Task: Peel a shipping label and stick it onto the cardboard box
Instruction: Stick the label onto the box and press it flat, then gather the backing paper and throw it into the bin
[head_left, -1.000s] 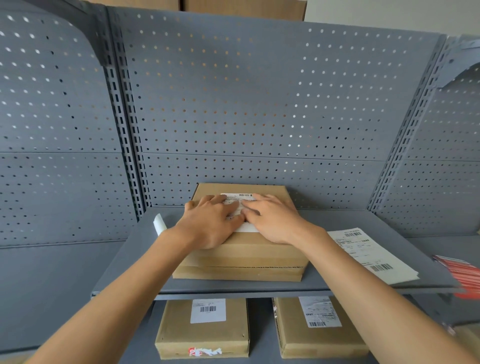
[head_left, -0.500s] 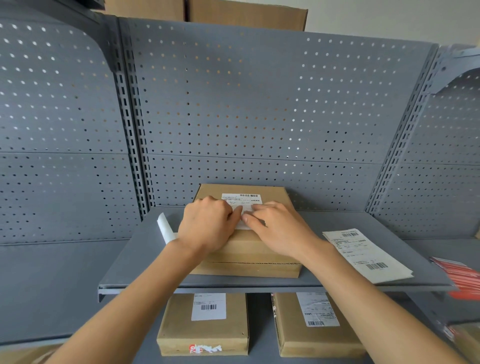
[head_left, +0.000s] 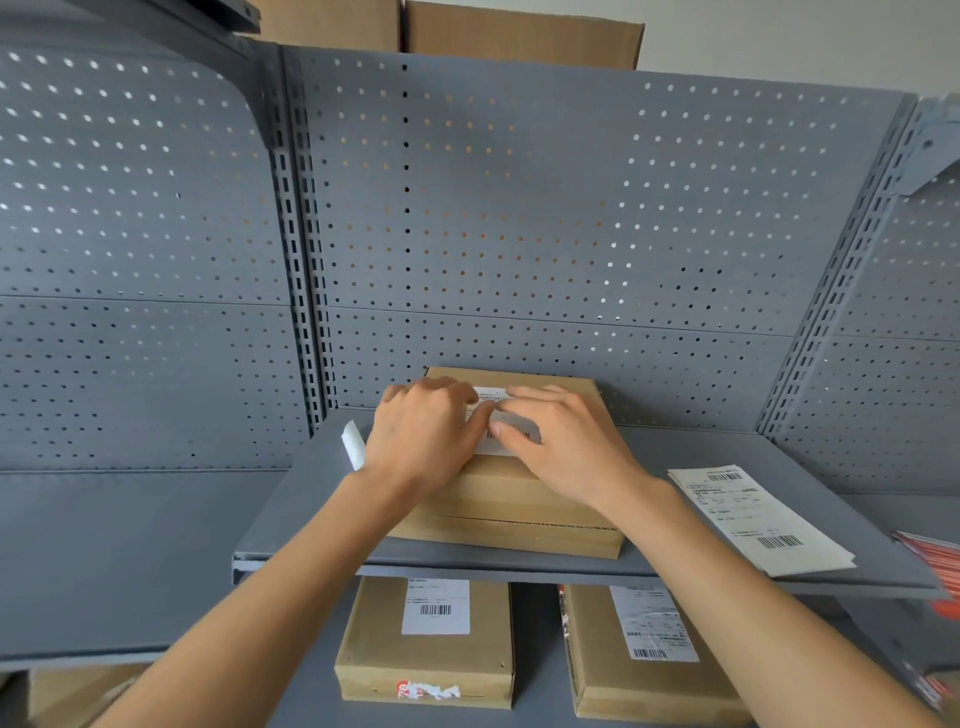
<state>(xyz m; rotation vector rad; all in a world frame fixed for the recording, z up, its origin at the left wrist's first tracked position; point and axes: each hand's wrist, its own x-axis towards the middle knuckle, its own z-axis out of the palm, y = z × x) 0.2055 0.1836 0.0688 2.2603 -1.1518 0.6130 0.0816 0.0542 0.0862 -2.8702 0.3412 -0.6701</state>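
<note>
White label paper shows between the two hands, which lie flat and spread on top of the cardboard box (head_left: 511, 493), gripping nothing. The left hand (head_left: 423, 441) covers the left part of the shipping label (head_left: 500, 423), its thumb reaching across toward the right hand (head_left: 563, 447), whose fingers press the label's right part. The thumbs nearly meet over the print. I judge the label to be already laid on the lid, so the step in hand is smoothing it down; whether its edges are fully stuck is hidden under the palms. The next move likely calls for sweeping the fingers outward to the corners, then lifting both hands clear. The box sits on a grey metal shelf (head_left: 727, 574), against the perforated back panel. A curled white strip (head_left: 353, 446), probably peeled backing, stands just left of the box. A stack of unused labels (head_left: 753, 519) lies well to the right.
</note>
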